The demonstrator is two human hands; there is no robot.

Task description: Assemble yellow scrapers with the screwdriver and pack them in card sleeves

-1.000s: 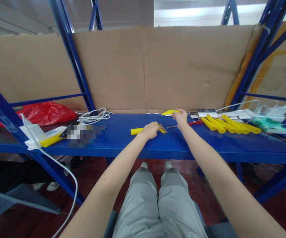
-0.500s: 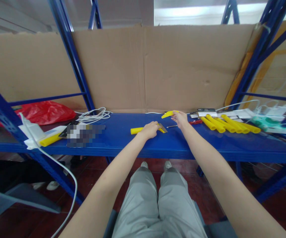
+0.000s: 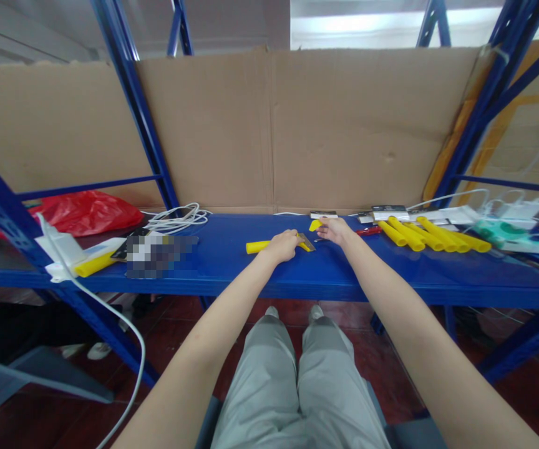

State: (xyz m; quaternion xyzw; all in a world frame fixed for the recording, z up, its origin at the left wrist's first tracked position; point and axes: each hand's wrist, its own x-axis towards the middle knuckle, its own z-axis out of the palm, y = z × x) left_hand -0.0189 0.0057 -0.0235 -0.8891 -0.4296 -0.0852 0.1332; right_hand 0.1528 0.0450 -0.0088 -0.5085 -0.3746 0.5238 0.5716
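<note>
My left hand [image 3: 284,246] is closed around a yellow-handled tool [image 3: 257,247] on the blue table, and a flat metal blade [image 3: 307,243] shows past its fingers. To the right, my right hand [image 3: 333,230] pinches a small yellow piece [image 3: 315,224] just above the tabletop. Beside that hand lies a screwdriver with a red handle [image 3: 369,231], its shaft partly hidden by the hand. Several yellow tubes [image 3: 431,235] lie side by side farther right.
On the left are a red plastic bag [image 3: 87,212], coiled white cable [image 3: 178,217], a white power strip [image 3: 63,246] and a blurred package [image 3: 157,254]. Cardboard [image 3: 269,131] stands behind the blue table [image 3: 232,284]. Green and white items [image 3: 508,236] lie right.
My right hand has moved slightly left and down, and the yellow piece in it now looks shorter. A small package at the table's back edge has come into view. My left hand stays put.
</note>
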